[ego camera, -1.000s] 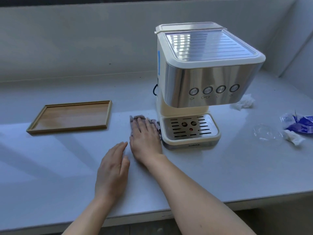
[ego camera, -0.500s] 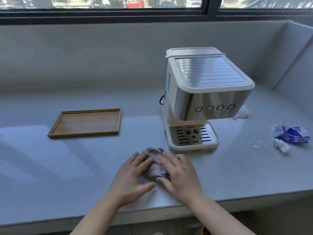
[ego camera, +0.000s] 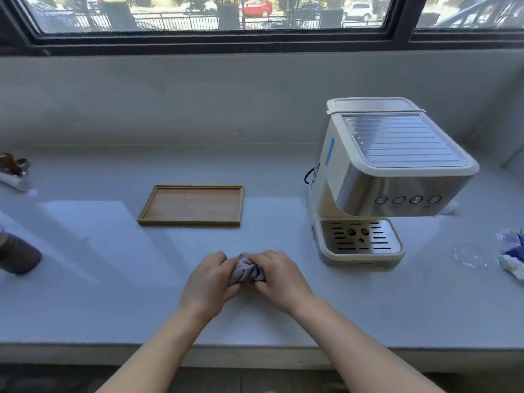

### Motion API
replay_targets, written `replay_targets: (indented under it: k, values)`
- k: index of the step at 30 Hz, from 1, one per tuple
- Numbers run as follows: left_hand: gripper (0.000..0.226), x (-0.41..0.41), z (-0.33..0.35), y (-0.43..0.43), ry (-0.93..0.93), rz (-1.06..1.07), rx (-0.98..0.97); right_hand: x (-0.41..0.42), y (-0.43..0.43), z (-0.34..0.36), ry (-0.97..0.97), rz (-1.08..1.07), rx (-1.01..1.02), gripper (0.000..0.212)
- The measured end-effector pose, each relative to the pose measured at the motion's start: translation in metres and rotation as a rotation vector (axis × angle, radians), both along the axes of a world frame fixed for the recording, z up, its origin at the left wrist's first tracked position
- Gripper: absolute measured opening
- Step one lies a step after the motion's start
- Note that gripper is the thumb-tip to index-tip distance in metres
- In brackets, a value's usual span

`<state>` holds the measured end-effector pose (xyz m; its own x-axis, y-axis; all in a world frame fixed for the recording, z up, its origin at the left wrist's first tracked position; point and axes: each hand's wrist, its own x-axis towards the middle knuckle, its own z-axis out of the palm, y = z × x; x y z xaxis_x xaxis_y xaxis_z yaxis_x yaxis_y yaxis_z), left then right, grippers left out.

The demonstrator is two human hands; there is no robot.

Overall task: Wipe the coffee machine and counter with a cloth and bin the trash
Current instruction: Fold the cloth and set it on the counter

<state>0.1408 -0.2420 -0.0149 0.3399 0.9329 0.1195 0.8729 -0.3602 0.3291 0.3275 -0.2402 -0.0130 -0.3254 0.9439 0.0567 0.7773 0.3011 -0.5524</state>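
Note:
A bunched grey-lilac cloth [ego camera: 246, 270] lies on the pale counter [ego camera: 354, 307], gripped from both sides. My left hand [ego camera: 208, 282] closes on its left part and my right hand [ego camera: 279, 279] on its right part. The cream and steel coffee machine [ego camera: 391, 180] stands to the right of my hands, its drip tray [ego camera: 360, 241] facing me. Trash lies at the far right: a blue and white wrapper [ego camera: 513, 251], a clear plastic piece [ego camera: 469, 255] and a crumpled white tissue [ego camera: 450, 207] behind the machine.
An empty wooden tray [ego camera: 192, 205] sits left of centre on the counter. A dark brown object [ego camera: 17, 256] and some small items [ego camera: 14, 168] lie at the far left edge. A grey wall and a window run along the back.
Both hands went from lying flat on the cloth to bunching it up between them. The view has swung left and up, so the machine now sits further right.

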Motion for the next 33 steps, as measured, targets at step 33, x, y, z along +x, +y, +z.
replay_targets:
  k: [33]
  values:
    - [0.052, -0.041, 0.018, -0.007, 0.242, 0.21, -0.075, -0.053, 0.007, 0.028, -0.305, 0.05, -0.059, 0.042]
